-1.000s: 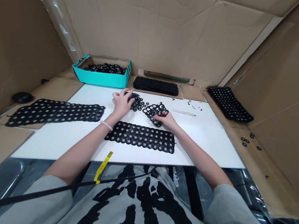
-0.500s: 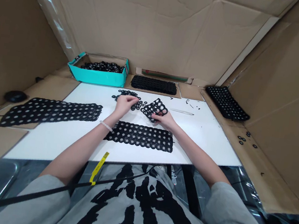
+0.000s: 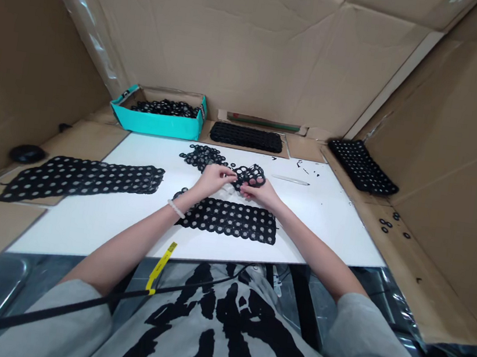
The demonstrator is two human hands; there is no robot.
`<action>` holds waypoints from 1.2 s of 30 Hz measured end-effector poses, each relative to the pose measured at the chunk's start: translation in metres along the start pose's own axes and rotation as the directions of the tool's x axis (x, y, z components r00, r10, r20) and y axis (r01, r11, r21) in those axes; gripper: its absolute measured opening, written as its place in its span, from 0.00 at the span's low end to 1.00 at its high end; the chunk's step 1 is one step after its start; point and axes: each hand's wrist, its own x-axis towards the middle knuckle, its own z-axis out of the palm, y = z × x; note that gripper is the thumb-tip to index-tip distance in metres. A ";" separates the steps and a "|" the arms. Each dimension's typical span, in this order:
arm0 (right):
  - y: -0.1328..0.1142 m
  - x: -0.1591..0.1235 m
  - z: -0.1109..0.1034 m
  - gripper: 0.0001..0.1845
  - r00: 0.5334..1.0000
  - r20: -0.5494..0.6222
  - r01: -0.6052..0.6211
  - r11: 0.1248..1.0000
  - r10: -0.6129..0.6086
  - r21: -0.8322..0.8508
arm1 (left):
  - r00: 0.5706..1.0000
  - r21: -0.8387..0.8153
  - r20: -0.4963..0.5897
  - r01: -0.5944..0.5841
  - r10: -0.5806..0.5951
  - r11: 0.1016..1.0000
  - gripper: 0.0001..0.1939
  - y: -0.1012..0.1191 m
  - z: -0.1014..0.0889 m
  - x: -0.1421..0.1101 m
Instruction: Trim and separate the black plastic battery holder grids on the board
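My right hand [image 3: 259, 192] gripped the small black mesh piece [image 3: 253, 174] at twelve o'clock; my left hand [image 3: 215, 180] touched its edge, hold unclear.

Black perforated piece [image 3: 253, 176] partly hidden under the right hand [image 3: 262, 192]

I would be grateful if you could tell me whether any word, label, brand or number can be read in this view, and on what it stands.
Yellow tag on the black cord: markings too small and blurred to read.
Teal box: small labels at its corners, too small to read.
Grey T-shirt: large black print, no readable words.
Nothing else shows legible text.
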 end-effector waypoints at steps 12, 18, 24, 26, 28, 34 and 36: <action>0.002 0.003 -0.004 0.20 1.000 0.019 0.017 0.999 -0.016 -0.040 | 0.991 0.273 -0.004 -0.125 0.131 0.954 0.19 0.003 -0.018 -0.004; -0.003 -0.004 0.001 0.23 0.987 0.142 0.076 0.997 -0.070 -0.032 | 0.989 -0.170 0.141 -0.023 0.048 0.985 0.16 0.008 0.002 -0.005; -0.009 -0.004 -0.003 0.24 0.983 0.174 0.052 0.998 -0.057 0.036 | 0.926 -0.363 -0.276 0.148 -0.258 0.920 0.16 -0.027 -0.024 0.015; -0.021 -0.006 -0.010 0.23 0.986 0.167 0.007 1.000 -0.009 0.010 | 0.897 -0.139 -0.399 0.149 -0.193 0.979 0.13 -0.037 -0.040 0.018; -0.042 -0.014 -0.019 0.19 0.988 0.148 -0.026 0.997 0.038 -0.079 | 0.899 0.134 -0.415 0.209 -0.136 0.969 0.14 -0.041 -0.052 0.017; -0.126 -0.063 -0.062 0.10 0.998 -0.034 0.024 0.864 -0.048 -0.503 | 0.999 0.483 -0.013 -0.025 0.035 0.875 0.18 -0.023 -0.057 -0.006; -0.147 -0.072 -0.076 0.09 0.986 -0.146 -0.011 0.831 -0.085 -0.556 | 0.978 0.502 0.198 -0.161 0.068 0.850 0.13 -0.020 -0.056 -0.016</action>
